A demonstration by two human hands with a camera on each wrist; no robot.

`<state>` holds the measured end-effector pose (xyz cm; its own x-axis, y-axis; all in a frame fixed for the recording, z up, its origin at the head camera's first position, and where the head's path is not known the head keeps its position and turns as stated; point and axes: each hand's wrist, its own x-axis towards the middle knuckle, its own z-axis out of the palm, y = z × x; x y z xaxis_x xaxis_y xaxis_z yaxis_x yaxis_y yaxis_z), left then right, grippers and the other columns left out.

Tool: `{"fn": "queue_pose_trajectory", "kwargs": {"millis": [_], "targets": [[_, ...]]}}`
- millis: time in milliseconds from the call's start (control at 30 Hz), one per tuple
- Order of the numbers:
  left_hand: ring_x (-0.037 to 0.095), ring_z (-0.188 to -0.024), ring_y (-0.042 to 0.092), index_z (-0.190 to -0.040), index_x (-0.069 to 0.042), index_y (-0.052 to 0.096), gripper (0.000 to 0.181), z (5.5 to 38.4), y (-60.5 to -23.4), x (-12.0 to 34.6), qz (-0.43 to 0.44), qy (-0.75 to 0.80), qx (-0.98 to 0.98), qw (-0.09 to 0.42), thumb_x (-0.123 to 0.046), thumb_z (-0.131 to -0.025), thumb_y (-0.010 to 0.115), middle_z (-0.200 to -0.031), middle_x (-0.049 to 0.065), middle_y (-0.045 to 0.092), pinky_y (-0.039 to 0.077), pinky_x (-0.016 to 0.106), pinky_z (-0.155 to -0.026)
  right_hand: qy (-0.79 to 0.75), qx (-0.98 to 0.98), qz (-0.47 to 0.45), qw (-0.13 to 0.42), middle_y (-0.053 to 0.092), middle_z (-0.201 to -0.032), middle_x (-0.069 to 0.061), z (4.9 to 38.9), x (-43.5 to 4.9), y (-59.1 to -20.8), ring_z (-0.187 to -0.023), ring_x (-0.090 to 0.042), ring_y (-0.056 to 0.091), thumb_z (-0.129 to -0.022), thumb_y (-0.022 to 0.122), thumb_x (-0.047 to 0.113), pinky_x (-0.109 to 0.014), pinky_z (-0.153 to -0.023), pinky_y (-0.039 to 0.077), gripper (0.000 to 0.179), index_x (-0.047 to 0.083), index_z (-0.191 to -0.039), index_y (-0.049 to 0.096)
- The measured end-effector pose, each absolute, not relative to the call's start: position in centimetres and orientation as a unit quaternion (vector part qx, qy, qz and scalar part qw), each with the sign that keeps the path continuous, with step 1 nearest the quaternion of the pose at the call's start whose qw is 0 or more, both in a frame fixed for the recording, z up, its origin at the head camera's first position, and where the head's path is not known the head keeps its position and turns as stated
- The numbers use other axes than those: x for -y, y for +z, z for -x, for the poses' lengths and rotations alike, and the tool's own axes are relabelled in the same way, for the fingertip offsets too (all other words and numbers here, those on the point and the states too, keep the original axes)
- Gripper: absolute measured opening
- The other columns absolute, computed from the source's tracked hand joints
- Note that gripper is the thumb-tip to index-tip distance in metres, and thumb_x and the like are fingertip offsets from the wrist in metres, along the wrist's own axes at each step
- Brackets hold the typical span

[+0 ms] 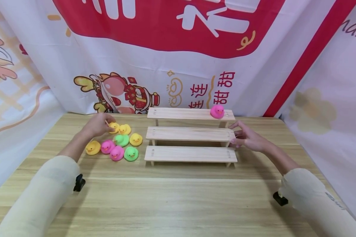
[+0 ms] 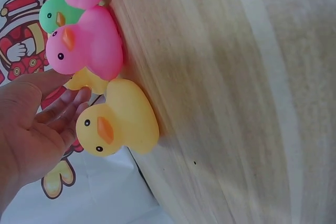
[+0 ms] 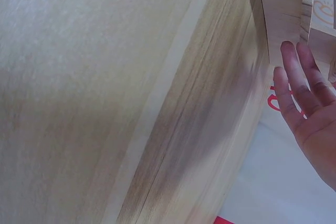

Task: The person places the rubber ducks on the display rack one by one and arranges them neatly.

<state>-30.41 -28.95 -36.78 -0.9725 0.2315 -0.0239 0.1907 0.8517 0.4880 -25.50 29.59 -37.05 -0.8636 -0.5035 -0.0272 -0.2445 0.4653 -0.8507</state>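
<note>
At the back left, my left hand [image 1: 100,125] pinches a yellow rubber duck [image 1: 114,127] at the far edge of a group of ducks. In the left wrist view, thumb and fingers close about that duck, partly hidden behind a nearer pink duck [image 2: 89,43] and yellow duck [image 2: 134,114]. My right hand [image 1: 247,136] is at the right end of a three-step wooden stand [image 1: 190,133]. Its fingers, fairly straight in the right wrist view, reach the stand's end [image 3: 283,17]. One pink duck [image 1: 217,112] sits on the top step, near its right end.
Beside the stand's left end lie more ducks: green ones [image 1: 131,153], pink ones [image 1: 117,153] and yellow ones [image 1: 135,139]. A printed white and red cloth [image 1: 166,42] hangs behind the wooden table [image 1: 178,200]. More cloth [image 1: 323,98] stands along the right side.
</note>
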Motion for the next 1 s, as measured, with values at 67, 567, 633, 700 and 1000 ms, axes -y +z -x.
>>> {"fn": "queue_pose_trajectory", "kwargs": {"millis": [67, 567, 633, 700, 1000], "targets": [[0.041, -0.099, 0.058, -0.122, 0.016, 0.065, 0.04, 30.4, -36.8, 29.0, -0.112, 0.244, -0.962, 0.038, -0.002, -0.089, 0.079, -0.107, 0.03, 0.066, 0.052, 0.055, -0.088, -0.467, -0.845, 0.22, 0.138, 0.068, -0.111, -0.029, 25.5, -29.6, -37.1, -0.097, -0.036, 0.07, -0.101, 0.059, -0.002, -0.047, -0.075, 0.061, 0.042, -0.007, -0.133, 0.033], [0.034, -0.088, 0.06, -0.119, 0.012, 0.068, 0.034, 29.9, -35.6, 29.3, -0.134, 0.24, -0.961, 0.005, -0.003, -0.089, 0.077, -0.102, 0.025, 0.068, 0.052, 0.037, -0.068, -0.485, -0.834, 0.227, 0.136, 0.068, -0.108, -0.029, 25.5, -29.4, -37.1, -0.091, -0.019, 0.07, -0.101, 0.057, -0.005, -0.044, -0.072, 0.062, 0.042, -0.008, -0.134, 0.032], [0.032, -0.086, 0.06, -0.12, 0.011, 0.068, 0.034, 29.9, -35.4, 29.2, -0.138, 0.245, -0.96, 0.004, -0.003, -0.089, 0.077, -0.101, 0.024, 0.068, 0.051, 0.034, -0.064, -0.486, -0.833, 0.227, 0.136, 0.068, -0.109, -0.029, 25.5, -29.4, -37.1, -0.091, -0.018, 0.07, -0.101, 0.057, -0.005, -0.044, -0.072, 0.062, 0.042, -0.007, -0.134, 0.032], [0.031, -0.084, 0.061, -0.12, 0.011, 0.069, 0.034, 29.9, -35.3, 29.0, -0.144, 0.247, -0.958, 0.0, -0.002, -0.09, 0.077, -0.099, 0.023, 0.069, 0.051, 0.032, -0.062, -0.488, -0.832, 0.227, 0.136, 0.068, -0.109, -0.029, 25.5, -29.4, -37.1, -0.09, -0.019, 0.07, -0.101, 0.057, -0.005, -0.043, -0.072, 0.062, 0.042, -0.007, -0.134, 0.032], [0.031, -0.088, 0.062, -0.12, 0.011, 0.069, 0.035, 29.1, -34.6, 28.6, -0.171, 0.247, -0.954, -0.005, -0.002, -0.088, 0.078, -0.104, 0.024, 0.07, 0.052, 0.034, -0.067, -0.492, -0.829, 0.224, 0.143, 0.068, -0.109, -0.031, 25.4, -29.5, -37.1, -0.09, -0.02, 0.07, -0.1, 0.058, -0.005, -0.042, -0.072, 0.062, 0.044, -0.008, -0.135, 0.03]]}}
